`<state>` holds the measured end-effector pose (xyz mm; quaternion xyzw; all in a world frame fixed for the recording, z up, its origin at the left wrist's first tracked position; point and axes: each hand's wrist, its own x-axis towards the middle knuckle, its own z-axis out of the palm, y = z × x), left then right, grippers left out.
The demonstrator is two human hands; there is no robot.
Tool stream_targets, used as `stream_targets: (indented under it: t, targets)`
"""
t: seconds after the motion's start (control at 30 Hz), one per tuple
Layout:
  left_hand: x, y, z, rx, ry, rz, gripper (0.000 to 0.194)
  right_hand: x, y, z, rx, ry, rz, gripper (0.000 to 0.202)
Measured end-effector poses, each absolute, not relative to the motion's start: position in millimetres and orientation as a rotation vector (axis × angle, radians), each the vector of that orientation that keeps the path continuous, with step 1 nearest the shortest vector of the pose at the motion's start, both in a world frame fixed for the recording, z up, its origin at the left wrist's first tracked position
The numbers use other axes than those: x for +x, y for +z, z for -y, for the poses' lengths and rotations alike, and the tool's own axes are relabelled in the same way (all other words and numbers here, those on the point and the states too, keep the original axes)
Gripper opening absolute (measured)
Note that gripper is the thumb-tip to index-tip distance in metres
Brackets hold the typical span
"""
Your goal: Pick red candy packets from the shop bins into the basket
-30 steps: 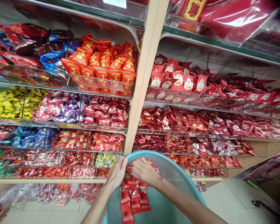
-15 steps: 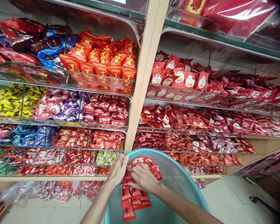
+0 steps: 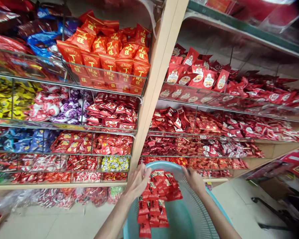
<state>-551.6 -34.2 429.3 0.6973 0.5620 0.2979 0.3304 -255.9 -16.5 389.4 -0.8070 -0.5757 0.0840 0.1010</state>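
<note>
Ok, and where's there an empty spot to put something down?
Inside the basket, there's bare bottom to the right of the red packets. Floor tiles are bare in front of the bagged sweets, left of the basket. It's crowded at the basket's left, where packets overlap, and on the shelves, packed with wrapped treats.

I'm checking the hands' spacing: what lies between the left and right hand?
In the head view: red packets beside the left hand, then bare basket wall towards the right hand.
</note>
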Motion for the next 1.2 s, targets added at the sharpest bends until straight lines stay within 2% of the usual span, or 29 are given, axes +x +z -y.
stream_targets:
  t: [0.17,0.43,0.7,0.9,1.07,1.2]
  targets:
    - [-508.2,424.7,36.6,1.879,0.699,-1.304,0.046,-205.8,388.3,67.3,-2.541,0.317,1.512,0.056]
    - [-448.3,435.4,47.3,2.031,0.629,-1.153,0.051,-154.5,410.9,122.0,-2.640,0.335,1.322,0.052]
    - [-388.4,446.4,64.4,2.014,0.617,-1.152,0.056,-92.4,422.0,141.8,-2.732,0.282,1.389,0.045]
    - [-325.6,446.8,87.1,2.033,0.569,-1.045,0.061,-33.0,431.4,183.9,-2.770,0.443,1.377,0.041]
    - [-288.8,439.3,93.5,1.787,0.567,-0.878,0.059,5.5,439.1,227.8,-2.883,0.382,1.227,0.041]
    - [-296.0,426.8,72.0,1.519,0.800,-0.922,0.050,34.8,430.3,260.5,-2.925,0.275,1.153,0.041]
